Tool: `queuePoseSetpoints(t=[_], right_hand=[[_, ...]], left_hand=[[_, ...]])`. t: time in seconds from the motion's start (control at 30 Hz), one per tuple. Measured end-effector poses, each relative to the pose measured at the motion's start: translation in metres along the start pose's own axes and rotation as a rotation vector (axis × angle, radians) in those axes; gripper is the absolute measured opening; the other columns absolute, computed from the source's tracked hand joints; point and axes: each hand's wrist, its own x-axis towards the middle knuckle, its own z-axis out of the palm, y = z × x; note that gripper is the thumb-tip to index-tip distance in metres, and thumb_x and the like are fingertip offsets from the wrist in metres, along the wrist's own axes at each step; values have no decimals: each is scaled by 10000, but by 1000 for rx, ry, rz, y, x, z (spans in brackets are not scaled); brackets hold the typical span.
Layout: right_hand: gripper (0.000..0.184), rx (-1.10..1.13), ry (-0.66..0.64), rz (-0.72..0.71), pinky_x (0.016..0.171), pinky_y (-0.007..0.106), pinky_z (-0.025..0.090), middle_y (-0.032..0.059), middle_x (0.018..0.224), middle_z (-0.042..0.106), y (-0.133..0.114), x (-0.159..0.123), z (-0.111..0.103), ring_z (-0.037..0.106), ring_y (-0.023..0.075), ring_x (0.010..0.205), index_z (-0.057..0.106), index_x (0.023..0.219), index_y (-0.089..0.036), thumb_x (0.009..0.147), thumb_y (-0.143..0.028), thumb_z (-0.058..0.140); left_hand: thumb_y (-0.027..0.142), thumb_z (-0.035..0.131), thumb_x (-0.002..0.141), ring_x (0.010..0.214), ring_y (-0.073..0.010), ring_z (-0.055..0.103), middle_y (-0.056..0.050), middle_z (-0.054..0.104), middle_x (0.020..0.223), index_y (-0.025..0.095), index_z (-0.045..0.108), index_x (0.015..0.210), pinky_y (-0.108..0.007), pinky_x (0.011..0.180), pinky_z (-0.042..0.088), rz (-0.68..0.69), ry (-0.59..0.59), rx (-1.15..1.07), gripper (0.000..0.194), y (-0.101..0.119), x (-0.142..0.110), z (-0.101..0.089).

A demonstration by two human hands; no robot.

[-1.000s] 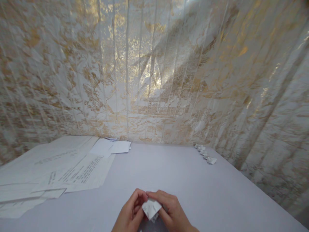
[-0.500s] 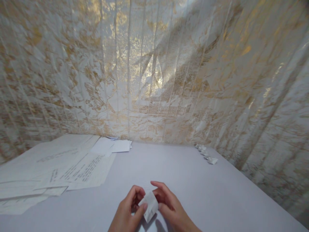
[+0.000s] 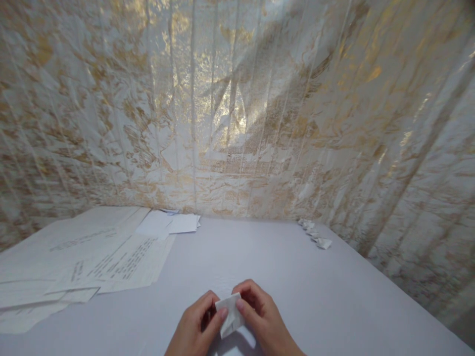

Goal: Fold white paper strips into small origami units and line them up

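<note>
A small folded piece of white paper point(image 3: 230, 316) is held between my two hands, low in the middle of the head view and near the table's front. My left hand point(image 3: 198, 321) pinches its left side, thumb on top and fingers curled behind. At its upper right corner, my right hand point(image 3: 261, 316) grips it with thumb and bent index finger. The paper's underside and several fingertips are hidden. Faint creases show on its face.
Printed sheets point(image 3: 122, 262) overlap across the white table point(image 3: 237, 257) at the left. Smaller blank paper pieces point(image 3: 183, 223) lie at the back left. Several small folded papers point(image 3: 323, 243) form a row at the back right. A patterned curtain point(image 3: 237, 163) hangs behind the table.
The folded paper has turned so its top edge lies flatter. My right thumb and index finger have closed on its upper right corner. The view has shifted slightly.
</note>
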Motion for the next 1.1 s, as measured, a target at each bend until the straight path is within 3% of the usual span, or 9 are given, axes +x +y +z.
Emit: queuePoseSetpoints(t=[0.07,0.13,0.27,0.43,0.6,0.73,0.87,1.0,1.1], right_hand=[[305,-232,-40,-238,826,378,496,92,1069,624,-1,-2,-2,589,246,983,614,1106,-221,967,-491,576],[242,-492,-106,-421,986,460,455,120,1309,554,-1,-3,-5,523,290,1180,604,1159,-251,941,-358,610],[280,-766,-191,-507,1064,493,411,85,1433,483,2,-5,-8,459,317,1254,620,1015,-256,774,-154,720],[334,-758,-156,-505,1035,468,437,70,1368,516,1,-5,-7,465,295,1202,613,969,-258,728,-33,663],[293,-706,-119,-504,1022,479,432,79,1420,480,0,-5,-7,473,304,1217,627,960,-251,761,-38,648],[268,-546,-136,-441,867,365,502,40,1067,649,7,-7,-5,601,228,971,578,1052,-279,851,-107,617],[480,-368,-2,-365,736,287,515,12,943,638,8,-9,-4,607,176,782,455,1320,-287,886,-114,565],[212,-375,44,-467,720,267,496,13,894,596,-1,-7,-5,602,178,809,576,1006,-256,891,-85,528],[206,-470,17,-612,694,250,484,23,920,578,-4,-5,-5,599,174,816,590,872,-234,872,-44,508]], left_hand=[[566,530,935,654,-176,457,56,456,676,232,501,725,-261,617,336,-5,22,20,396,-4,1,0],[557,534,938,647,-174,454,57,460,676,236,494,721,-260,614,334,12,38,47,390,-6,2,1],[543,508,969,670,-178,480,47,488,714,236,513,739,-261,637,360,60,55,58,383,-3,1,0],[543,520,970,689,-174,506,40,515,748,228,560,819,-257,652,384,95,-22,5,352,1,0,-3],[485,568,949,713,-178,532,31,558,762,213,586,855,-260,674,397,69,-46,-14,288,-3,1,-4],[417,610,917,718,-181,532,28,567,741,209,594,806,-266,677,395,53,-49,-34,236,-4,2,-5],[447,636,913,737,-176,535,23,576,763,212,606,797,-267,693,399,77,-55,-75,263,-1,0,-6],[686,562,909,671,-152,540,38,566,753,226,619,972,-263,653,422,-20,26,-284,469,-5,-2,2],[810,591,803,612,-148,565,20,609,757,211,607,1117,-260,584,449,-213,11,-516,676,-12,-1,12]])
